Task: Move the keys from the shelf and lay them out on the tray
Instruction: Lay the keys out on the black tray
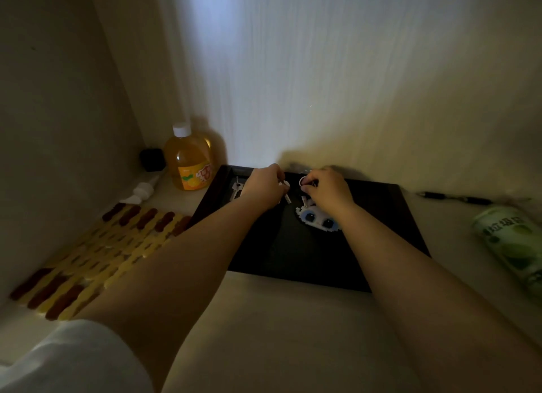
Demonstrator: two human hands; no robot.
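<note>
A black rectangular tray [393,216] lies on the shelf against the back wall. One silver key [236,190] rests flat at the tray's far left. My left hand [264,188] hovers over the tray and pinches a second silver key [286,191] by its head. My right hand [330,188] is closed on a key ring [303,182] joined to a white pixel-style charm with blue eyes [318,221], which lies on the tray. Small keys under that hand are mostly hidden.
An orange juice bottle [189,161] and a small black box [152,159] stand at the back left. A yellow-and-brown woven mat [96,254] lies on the left. A pen [454,199] and a green can [510,246] lie on the right.
</note>
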